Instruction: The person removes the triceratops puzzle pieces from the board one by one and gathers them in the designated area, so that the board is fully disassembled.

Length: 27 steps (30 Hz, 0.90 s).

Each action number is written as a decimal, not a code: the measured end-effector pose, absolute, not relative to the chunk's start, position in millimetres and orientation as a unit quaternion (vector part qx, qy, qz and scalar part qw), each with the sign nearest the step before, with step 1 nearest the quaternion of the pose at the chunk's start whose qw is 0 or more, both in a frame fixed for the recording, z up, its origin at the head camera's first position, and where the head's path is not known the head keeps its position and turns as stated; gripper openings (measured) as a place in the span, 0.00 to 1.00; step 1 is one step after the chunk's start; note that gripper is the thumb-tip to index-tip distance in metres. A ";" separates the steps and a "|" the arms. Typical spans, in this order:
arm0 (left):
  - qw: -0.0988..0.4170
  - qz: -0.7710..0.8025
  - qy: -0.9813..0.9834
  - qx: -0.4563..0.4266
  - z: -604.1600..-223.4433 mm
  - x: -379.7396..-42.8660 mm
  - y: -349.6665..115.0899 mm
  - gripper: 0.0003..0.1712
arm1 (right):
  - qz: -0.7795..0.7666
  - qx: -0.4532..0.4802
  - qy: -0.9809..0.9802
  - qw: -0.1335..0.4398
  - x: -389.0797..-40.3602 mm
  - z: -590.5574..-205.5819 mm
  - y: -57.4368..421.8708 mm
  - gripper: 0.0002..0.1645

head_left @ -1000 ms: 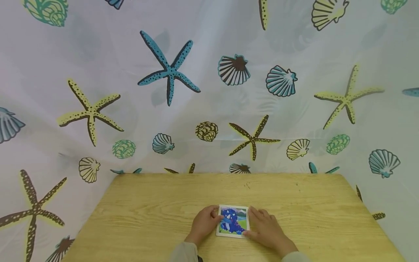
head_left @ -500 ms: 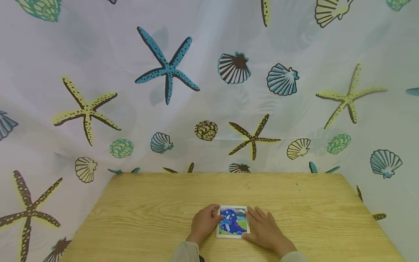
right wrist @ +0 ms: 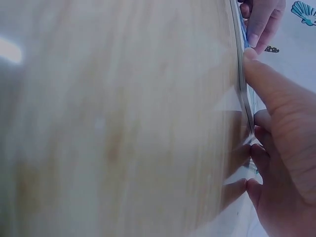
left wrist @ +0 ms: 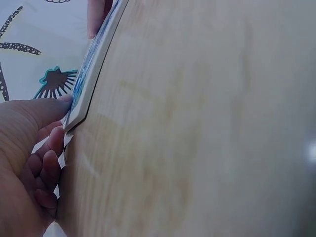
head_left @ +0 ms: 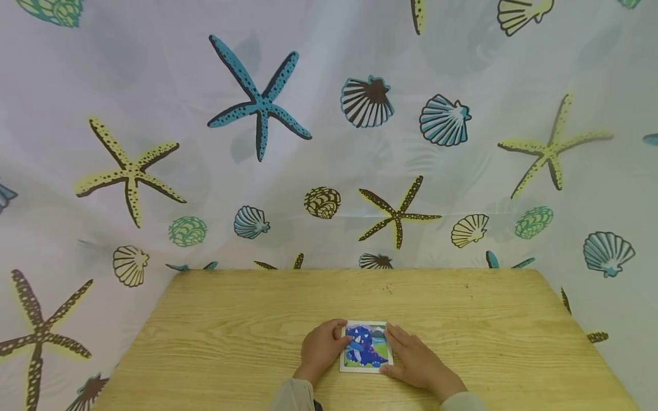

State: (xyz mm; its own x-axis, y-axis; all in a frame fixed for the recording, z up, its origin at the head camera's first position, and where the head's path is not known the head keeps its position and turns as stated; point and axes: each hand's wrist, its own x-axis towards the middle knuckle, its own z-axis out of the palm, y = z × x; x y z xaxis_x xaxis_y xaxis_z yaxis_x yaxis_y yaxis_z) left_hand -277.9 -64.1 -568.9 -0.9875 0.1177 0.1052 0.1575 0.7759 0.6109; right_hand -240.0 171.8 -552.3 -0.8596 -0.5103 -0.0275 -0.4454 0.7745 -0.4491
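Note:
A flat square picture board (head_left: 366,346) with a white border lies on the wooden table, showing a blue horned dinosaur. Along its left side, my left hand (head_left: 320,348) pinches it, the thumb over the picture and the other fingers curled at the edge. My right hand (head_left: 417,358) rests against the right side, fingers fairly straight toward the upper right corner and thumb touching near the lower right corner. In the left wrist view the board (left wrist: 94,74) appears edge-on, low on the tabletop. From the right wrist, my thumb (right wrist: 269,81) touches the board's rim.
The wooden table (head_left: 247,308) extends to both sides and behind the board. A white cloth (head_left: 329,154) printed with starfish and shells hangs around the table's back and sides.
Both hands stay at the board, which has barely moved. My right hand's fingers have shifted slightly along its right edge. The head view has tilted a little.

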 end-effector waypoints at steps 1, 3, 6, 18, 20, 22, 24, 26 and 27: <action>0.027 -0.328 -0.942 -0.071 -568.5 -277.3 -64.1 0.23 | -0.222 -0.255 0.938 0.075 -239.6 -552.4 171.6 0.49; 0.020 -0.331 -0.941 -0.069 -567.8 -276.2 -63.7 0.23 | -0.222 -0.256 0.938 0.075 -239.2 -552.8 171.1 0.49; 0.010 -0.336 -0.939 -0.070 -566.6 -275.7 -63.3 0.24 | -0.222 -0.255 0.938 0.071 -238.7 -552.9 170.7 0.49; -0.015 -0.346 -0.937 -0.050 -561.7 -276.7 -60.5 0.22 | -0.227 -0.259 0.936 0.068 -239.6 -553.2 170.2 0.49; -0.016 -0.349 -0.936 -0.046 -561.4 -276.5 -59.1 0.19 | -0.228 -0.259 0.936 0.068 -239.9 -554.1 170.2 0.49; -0.015 -0.352 -0.935 -0.046 -561.2 -276.2 -57.9 0.18 | -0.224 -0.261 0.937 0.065 -240.3 -555.3 170.4 0.49; -0.014 -0.355 -0.933 -0.046 -561.8 -276.5 -57.0 0.17 | -0.218 -0.263 0.938 0.062 -240.6 -556.1 170.7 0.47; -0.014 -0.354 -0.934 -0.048 -562.4 -276.7 -56.6 0.19 | -0.214 -0.265 0.938 0.062 -240.9 -556.9 170.7 0.45; -0.016 -0.354 -0.934 -0.048 -562.8 -276.8 -56.6 0.21 | -0.211 -0.266 0.938 0.062 -241.0 -557.1 170.7 0.44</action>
